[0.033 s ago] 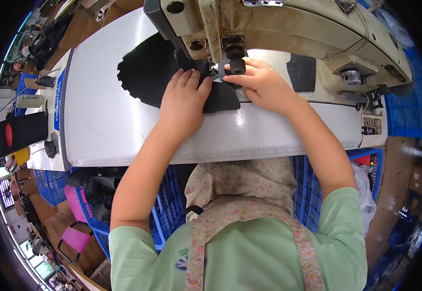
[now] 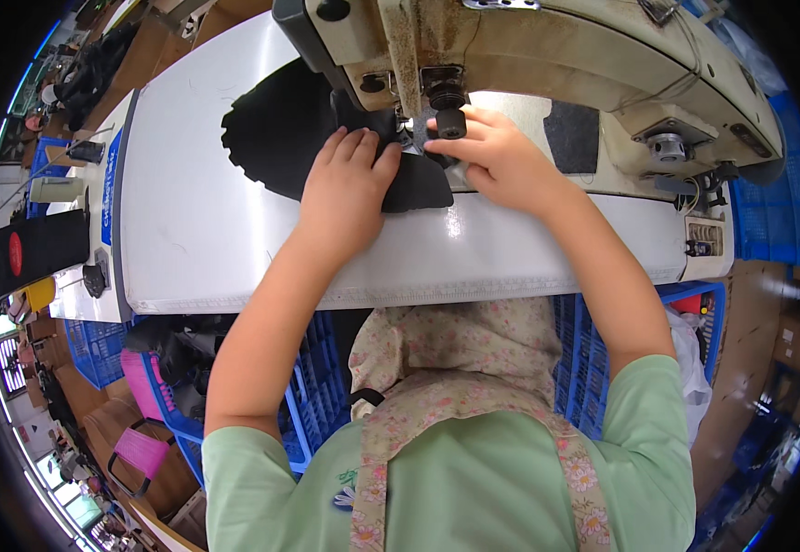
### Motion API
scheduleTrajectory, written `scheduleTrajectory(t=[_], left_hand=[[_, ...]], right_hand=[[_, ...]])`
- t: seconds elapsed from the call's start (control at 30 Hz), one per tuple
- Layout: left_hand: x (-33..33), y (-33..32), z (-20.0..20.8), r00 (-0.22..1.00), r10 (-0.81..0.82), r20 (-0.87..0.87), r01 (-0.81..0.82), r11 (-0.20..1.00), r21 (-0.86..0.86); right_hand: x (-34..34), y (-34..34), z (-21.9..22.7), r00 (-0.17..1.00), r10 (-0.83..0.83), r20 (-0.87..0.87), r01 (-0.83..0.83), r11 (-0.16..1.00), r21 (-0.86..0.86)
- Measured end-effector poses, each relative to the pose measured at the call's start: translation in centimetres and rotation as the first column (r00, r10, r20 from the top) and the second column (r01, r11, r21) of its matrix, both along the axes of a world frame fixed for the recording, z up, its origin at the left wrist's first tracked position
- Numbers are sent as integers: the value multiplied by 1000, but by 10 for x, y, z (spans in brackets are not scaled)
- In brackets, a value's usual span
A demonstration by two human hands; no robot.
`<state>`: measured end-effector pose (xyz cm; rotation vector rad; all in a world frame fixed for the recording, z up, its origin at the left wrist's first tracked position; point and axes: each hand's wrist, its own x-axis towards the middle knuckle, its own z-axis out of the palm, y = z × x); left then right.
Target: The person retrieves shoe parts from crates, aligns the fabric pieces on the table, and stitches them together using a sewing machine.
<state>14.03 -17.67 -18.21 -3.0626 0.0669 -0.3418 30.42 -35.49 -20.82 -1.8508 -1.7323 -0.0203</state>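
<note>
A black fabric piece [image 2: 280,133] with a notched left edge lies on the white sewing table, its inner part under the head of a sewing machine [image 2: 529,55]. My left hand [image 2: 349,175] rests flat on this fabric, fingers slightly spread and pointing toward the needle area. On the other side of the needle, my right hand [image 2: 501,161] has its fingers bent and pressed on the fabric's edge beside the presser foot [image 2: 404,129]. The machine's dark round knob [image 2: 451,122] hides part of those fingers. The needle tip and stitching cannot be made out.
A separate dark fabric piece [image 2: 572,138] lies on the machine bed at right. The white table [image 2: 198,248] has a ruler strip along its front edge. Blue crates [image 2: 322,396] stand below, one holding black material [image 2: 188,354]. A pink chair [image 2: 141,451] is at lower left.
The black fabric and my left hand have shifted very slightly up and to the left. My right hand stays almost where it was beside the presser foot.
</note>
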Motion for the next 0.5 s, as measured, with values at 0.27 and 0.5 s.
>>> scheduleTrajectory(t=[0.27,0.5], left_hand=[[1,11,7,999,-48,-25,45,992,-120],[2,8,3,999,-49,2,49,999,-20]], right_hand=[[7,12,27,930,85,358,-15,981,-194],[-2,6,6,895,-35,444,58,998,-40]])
